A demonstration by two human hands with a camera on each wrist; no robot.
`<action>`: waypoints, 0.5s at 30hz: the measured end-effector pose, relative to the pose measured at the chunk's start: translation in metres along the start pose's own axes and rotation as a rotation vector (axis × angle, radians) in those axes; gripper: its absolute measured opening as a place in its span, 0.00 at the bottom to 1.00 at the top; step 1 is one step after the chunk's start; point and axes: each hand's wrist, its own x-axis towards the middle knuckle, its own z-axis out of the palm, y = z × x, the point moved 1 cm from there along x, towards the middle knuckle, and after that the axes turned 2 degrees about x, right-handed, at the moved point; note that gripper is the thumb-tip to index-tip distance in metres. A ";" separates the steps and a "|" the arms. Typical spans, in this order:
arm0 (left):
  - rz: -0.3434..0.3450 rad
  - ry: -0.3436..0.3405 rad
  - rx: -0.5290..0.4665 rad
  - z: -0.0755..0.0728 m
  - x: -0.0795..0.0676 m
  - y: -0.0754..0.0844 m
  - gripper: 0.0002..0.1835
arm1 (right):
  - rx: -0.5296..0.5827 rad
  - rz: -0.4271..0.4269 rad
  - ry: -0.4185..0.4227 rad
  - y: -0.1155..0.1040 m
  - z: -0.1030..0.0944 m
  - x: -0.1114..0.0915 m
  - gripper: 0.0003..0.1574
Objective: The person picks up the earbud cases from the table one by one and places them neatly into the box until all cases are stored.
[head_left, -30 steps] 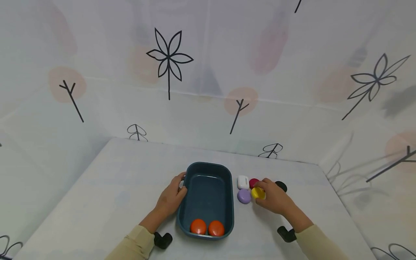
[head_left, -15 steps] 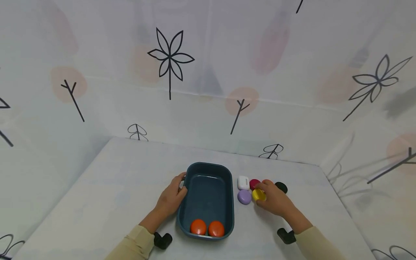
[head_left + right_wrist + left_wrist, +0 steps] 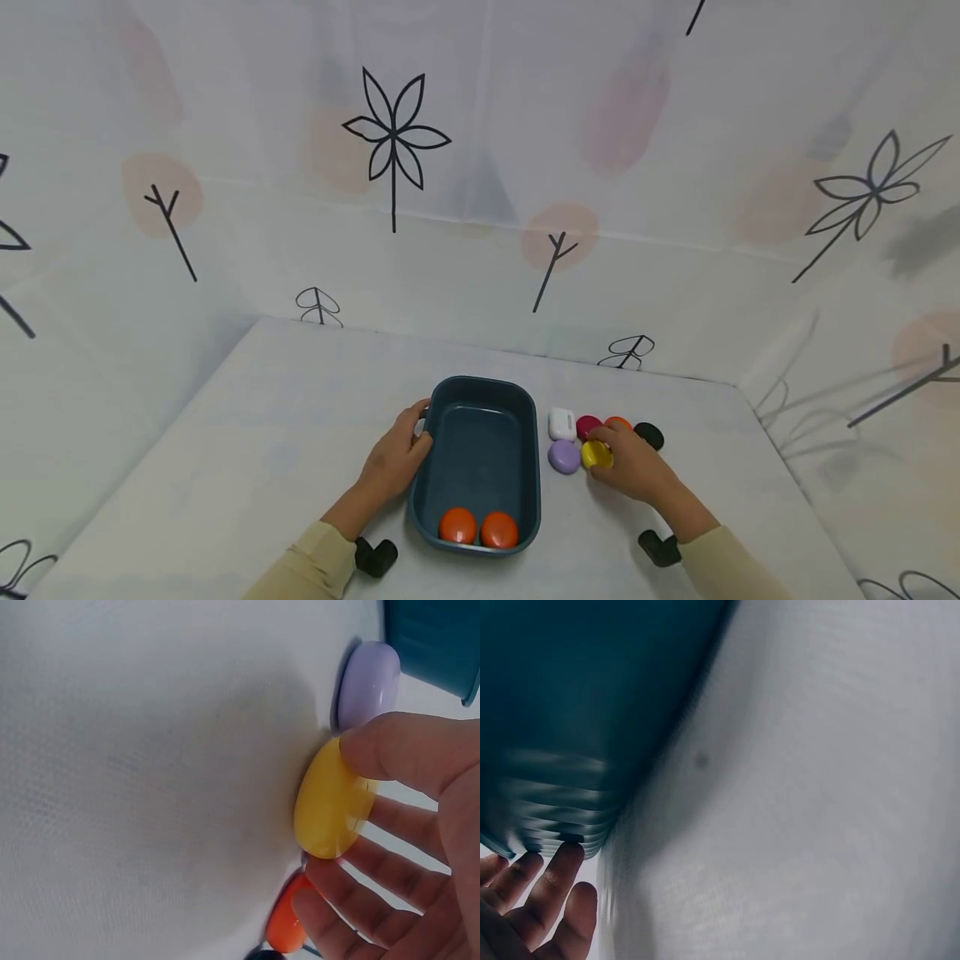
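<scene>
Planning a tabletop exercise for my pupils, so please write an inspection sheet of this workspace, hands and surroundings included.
Surface: pale tabletop.
Job's things: blue-green dish with two orange discs at its near end; to its right, yellow disc, purple disc, crimson disc, another orange disc, dark disc.
Clutter: white case beside the purple and crimson discs, possibly unrelated.
Hands: left hand touches the dish's left side; right hand pinches the yellow disc.
Cables: nothing seen.
Surroundings: pale backdrop printed with black plant outlines.
</scene>
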 end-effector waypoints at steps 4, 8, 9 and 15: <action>0.001 0.005 0.000 0.000 0.000 0.000 0.29 | 0.010 0.014 -0.014 0.002 0.002 0.000 0.26; 0.006 0.006 0.003 0.001 0.000 0.000 0.29 | -0.001 0.017 -0.014 0.002 0.002 0.000 0.26; 0.007 0.005 0.003 0.001 0.001 0.000 0.29 | -0.012 0.013 -0.009 0.002 0.002 0.000 0.26; 0.006 0.004 -0.001 0.000 0.000 0.002 0.29 | -0.052 -0.039 0.053 -0.003 -0.004 -0.003 0.24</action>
